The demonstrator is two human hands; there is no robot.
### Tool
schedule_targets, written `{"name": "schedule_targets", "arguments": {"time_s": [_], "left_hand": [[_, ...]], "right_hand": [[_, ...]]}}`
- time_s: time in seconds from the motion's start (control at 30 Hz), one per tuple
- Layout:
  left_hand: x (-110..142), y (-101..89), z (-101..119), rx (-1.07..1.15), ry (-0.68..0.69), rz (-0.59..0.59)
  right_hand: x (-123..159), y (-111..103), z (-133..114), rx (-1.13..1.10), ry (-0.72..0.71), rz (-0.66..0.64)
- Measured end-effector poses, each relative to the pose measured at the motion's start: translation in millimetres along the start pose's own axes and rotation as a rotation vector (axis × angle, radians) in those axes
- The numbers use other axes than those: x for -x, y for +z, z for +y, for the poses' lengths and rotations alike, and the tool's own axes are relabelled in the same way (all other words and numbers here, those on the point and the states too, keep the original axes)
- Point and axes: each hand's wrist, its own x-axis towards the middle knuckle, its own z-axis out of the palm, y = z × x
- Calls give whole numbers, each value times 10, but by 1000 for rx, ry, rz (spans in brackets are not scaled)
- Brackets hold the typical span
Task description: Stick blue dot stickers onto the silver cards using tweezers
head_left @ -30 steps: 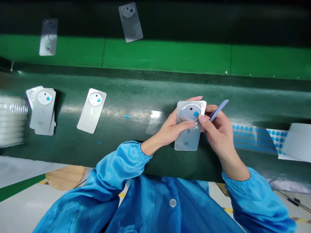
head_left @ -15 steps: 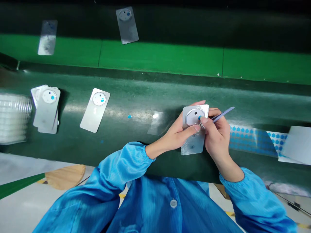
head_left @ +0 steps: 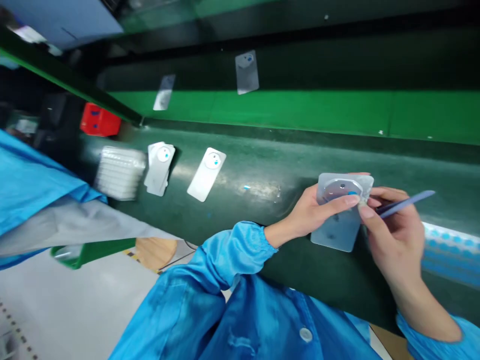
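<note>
**While over the green belt (head_left: 262, 220), a blister card (head_left: 333, 235) sits gripped**

Toward the right, the left hand (head_left: 318, 212) closes on the card, its long axis running near-far. The right hand (head_left: 397, 235), fingertips at the card's right edge, pinches a slim blue tool (head_left: 408, 204).

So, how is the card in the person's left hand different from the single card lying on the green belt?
The card in the left hand is held up, while the single card lies flat on the green belt. The held card looks grey and see-through; the lying card looks bright white. The left hand grips the first, and no hand touches the second. Both are long cards with a round raised part and a blue mark.
</note>
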Motion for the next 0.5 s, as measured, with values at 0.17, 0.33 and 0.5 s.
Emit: {"name": "schedule_targets", "arguments": {"time_s": [0.17,0.33,0.5], "left_hand": [[-43,-41,95,186,2,185],[-146,-156,196,184,44,79],[19,-607,686,-530,293,164]], "right_hand": [[61,20,54,75,-107,-216],[72,0,46,175,-90,-386],[-602,-174,121,240,116,-77]]}}
